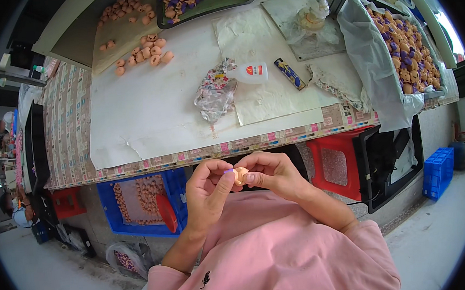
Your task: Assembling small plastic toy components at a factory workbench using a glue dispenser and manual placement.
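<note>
Just in front of the table's near edge, both hands hold one small peach plastic toy part (pixel 240 175) with a bit of purple on its left side. My left hand (pixel 209 188) pinches it near the purple bit between thumb and fingertips. On the other side, my right hand (pixel 271 173) grips the peach part with thumb and forefinger. The fingers cover much of it, so its full shape is hidden. Beyond the hands lie a crumpled floral cloth (pixel 215 95), a white plastic bottle (pixel 252 73) with a red label, and a dark blue patterned packet (pixel 289 73).
Round hollow peach parts (pixel 145 53) lie at the table's back left, near a black tray (pixel 212 13) of peach and purple pieces. A plastic-lined tray (pixel 363 44) at right is heaped with similar pieces. Below stand a blue crate (pixel 106 205) and a red stool (pixel 325 163).
</note>
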Tool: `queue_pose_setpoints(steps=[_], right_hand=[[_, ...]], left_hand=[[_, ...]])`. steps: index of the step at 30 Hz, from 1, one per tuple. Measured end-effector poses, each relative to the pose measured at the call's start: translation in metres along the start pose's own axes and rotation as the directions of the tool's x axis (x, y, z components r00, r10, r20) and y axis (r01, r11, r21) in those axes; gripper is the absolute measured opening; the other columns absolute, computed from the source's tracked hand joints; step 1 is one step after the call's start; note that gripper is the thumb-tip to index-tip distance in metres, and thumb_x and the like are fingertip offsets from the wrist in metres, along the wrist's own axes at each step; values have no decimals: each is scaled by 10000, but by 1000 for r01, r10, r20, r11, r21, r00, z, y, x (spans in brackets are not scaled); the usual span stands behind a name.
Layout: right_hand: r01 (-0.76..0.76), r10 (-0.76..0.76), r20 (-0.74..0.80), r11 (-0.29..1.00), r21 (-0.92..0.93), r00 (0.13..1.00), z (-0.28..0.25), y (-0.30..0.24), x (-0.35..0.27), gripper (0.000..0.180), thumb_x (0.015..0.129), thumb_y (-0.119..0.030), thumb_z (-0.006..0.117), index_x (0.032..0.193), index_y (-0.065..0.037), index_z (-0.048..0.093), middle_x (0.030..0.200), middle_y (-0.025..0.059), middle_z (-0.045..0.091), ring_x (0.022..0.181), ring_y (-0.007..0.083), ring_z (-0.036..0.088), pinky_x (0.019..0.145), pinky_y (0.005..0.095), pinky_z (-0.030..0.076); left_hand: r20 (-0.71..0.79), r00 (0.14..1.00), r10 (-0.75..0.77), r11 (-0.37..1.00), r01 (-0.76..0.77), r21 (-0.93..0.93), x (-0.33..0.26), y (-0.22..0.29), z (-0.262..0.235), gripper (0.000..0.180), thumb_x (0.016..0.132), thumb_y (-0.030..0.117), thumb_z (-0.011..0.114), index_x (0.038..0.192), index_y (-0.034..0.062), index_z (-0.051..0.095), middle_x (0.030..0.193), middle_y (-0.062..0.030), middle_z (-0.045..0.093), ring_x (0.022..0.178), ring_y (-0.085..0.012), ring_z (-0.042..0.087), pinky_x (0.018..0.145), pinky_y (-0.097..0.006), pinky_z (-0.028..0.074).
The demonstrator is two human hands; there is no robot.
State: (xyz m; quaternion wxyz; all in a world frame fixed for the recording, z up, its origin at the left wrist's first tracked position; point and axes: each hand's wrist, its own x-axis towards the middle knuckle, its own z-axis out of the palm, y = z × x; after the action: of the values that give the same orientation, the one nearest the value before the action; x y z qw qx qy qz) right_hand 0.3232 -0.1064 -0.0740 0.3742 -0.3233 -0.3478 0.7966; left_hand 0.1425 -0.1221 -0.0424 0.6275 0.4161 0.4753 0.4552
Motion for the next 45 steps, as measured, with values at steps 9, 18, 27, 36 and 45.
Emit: queue_pose_setpoints(steps=[9, 18, 27, 36, 45], right_hand=[[218, -219, 8, 966, -137, 976, -1, 8, 0, 257, 895, -117, 645, 1099, 36, 613, 1025, 75, 597, 944, 142, 607, 817, 284, 516], [340, -365, 20, 847, -408, 931, -1, 9, 4, 253, 887, -131, 657, 1075, 35, 622, 1000, 89, 587, 880, 140, 609, 747, 260, 524], [363, -426, 18, 748, -555, 905, 4, -3, 14, 249, 813, -62, 703, 1051, -9, 654, 931, 96, 636, 815, 174, 629, 734, 287, 535], [273, -833, 151, 0, -962, 532, -14, -64, 55, 255, 820, -57, 655, 1070, -9, 646, 1042, 143, 644, 986, 305, 584, 880, 359, 446], [6, -630, 59, -86, -996, 774, -28, -78, 104, 457, 791, -273, 717, 1179, -61, 603, 1061, 128, 622, 1094, 300, 504, 961, 438, 345]], left_hand=[[2, 995, -104, 988, 103, -117, -1, 0, -1, 186, 933, 110, 596, 1035, -44, 607, 948, -105, 659, 832, -137, 646, 765, -269, 561], [-20, 997, -80, 983, 75, -168, -2, -6, -1, 231, 957, 162, 565, 1059, -43, 597, 964, -106, 653, 857, -148, 649, 790, -291, 567], [33, 991, -128, 968, 132, -216, 7, -5, -10, 211, 979, 215, 516, 1062, 24, 550, 986, -107, 644, 884, -171, 663, 772, -332, 592], [-12, 994, -108, 919, 96, -382, 19, 10, -35, 191, 950, 181, 570, 1082, 49, 529, 1097, -112, 630, 982, -230, 650, 807, -303, 567], [15, 993, -121, 862, 113, -494, 35, 13, -66, 261, 927, 248, 598, 1100, 67, 524, 1077, -117, 643, 928, -222, 672, 763, -279, 583]])
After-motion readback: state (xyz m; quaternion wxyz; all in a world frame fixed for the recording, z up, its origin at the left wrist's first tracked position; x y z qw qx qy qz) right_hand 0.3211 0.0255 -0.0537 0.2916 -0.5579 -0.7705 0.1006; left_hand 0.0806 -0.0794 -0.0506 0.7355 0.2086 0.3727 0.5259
